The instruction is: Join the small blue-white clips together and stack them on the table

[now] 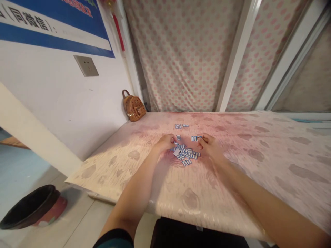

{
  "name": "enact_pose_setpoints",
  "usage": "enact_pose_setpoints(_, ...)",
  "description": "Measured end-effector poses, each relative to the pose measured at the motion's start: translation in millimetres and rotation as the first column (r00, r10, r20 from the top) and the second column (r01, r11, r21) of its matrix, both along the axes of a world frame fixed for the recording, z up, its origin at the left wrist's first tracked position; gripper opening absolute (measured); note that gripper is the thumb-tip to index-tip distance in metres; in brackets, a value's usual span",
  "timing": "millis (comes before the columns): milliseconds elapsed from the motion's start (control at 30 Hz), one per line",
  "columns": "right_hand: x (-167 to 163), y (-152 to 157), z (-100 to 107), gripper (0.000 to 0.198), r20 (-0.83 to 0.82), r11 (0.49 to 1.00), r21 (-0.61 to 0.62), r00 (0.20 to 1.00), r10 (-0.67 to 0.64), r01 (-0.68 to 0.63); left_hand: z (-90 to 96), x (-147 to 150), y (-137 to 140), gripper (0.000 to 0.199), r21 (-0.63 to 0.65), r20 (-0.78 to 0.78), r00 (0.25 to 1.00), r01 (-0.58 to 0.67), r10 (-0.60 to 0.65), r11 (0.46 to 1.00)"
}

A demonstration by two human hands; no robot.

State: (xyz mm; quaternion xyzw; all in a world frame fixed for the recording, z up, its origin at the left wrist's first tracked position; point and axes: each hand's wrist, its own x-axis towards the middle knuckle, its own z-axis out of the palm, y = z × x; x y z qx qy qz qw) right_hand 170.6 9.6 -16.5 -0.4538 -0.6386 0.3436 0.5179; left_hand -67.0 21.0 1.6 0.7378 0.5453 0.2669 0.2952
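Observation:
A loose pile of small blue-and-white pieces lies on the patterned tablecloth, with one larger plain white piece among them. At the pile's upper left, my left hand is closed in a pinch; what its fingertips hold is too small to make out. My right hand pinches a small blue-and-white piece at the right end of a short row. Beyond the left fingertips sits a little stack of similar pieces. Farther back, two neat groups lie side by side.
A small brown backpack stands at the table's back left corner against the wall. Behind the table hangs a dotted curtain. On the floor at left is a dark-rimmed bin; a black seat is below the front edge.

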Motion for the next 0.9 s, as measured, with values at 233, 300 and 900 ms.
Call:
enact_pose_setpoints(233, -5.6, -12.5, 9.6, 0.014, 0.041, 1.0, 0.02, 0.999, 0.007, -0.008, 18.1, 19.6, -12.8, 0.027, 0.131, 0.224, 0.972, 0.039, -0.068, 0.991)
enact_pose_setpoints(300, -6.3, -15.9, 12.4, 0.013, 0.036, 1.0, 0.025, 0.999, 0.017, -0.018, 22.9, 26.2, -17.6, 0.028, 0.156, 0.265, 0.956, 0.084, -0.124, 0.984)
enact_pose_setpoints(900, -5.3, -22.8, 23.9, 0.017, 0.056, 0.989, 0.15, 0.998, -0.022, 0.014, 12.8, 44.9, -19.6, 0.01, 0.087, 0.476, 0.845, 0.229, -0.243, 0.969)
